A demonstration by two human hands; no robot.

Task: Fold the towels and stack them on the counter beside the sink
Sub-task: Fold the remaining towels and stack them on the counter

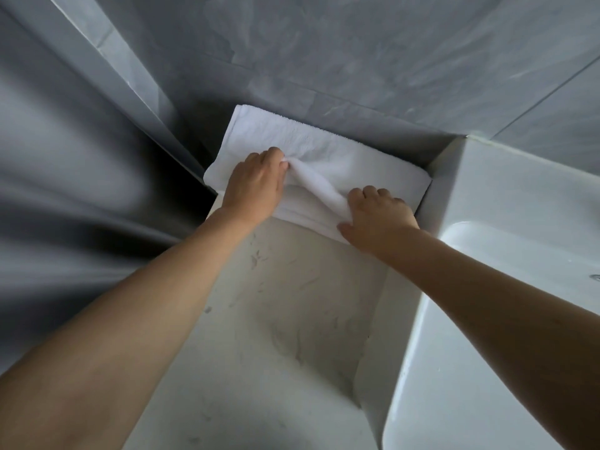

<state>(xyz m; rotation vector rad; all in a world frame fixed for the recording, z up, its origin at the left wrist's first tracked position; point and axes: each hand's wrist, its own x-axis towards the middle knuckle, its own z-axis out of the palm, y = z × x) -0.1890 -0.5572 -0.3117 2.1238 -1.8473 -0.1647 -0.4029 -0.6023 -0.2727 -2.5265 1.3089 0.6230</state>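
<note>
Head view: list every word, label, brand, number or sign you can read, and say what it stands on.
None: no readable text anywhere in this view.
Towel: plain white, no tag or label showing.
Counter: only grey veining.
Sink: no brand mark visible.
Wall: bare grey tile.
Left hand and right hand: they hide part of the towel.

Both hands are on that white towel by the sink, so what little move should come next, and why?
Probably pull apart and flatten: a raised ridge of the white towel runs between the left hand and right hand, so smoothing it outward would likely let it lie flat on the counter.
</note>
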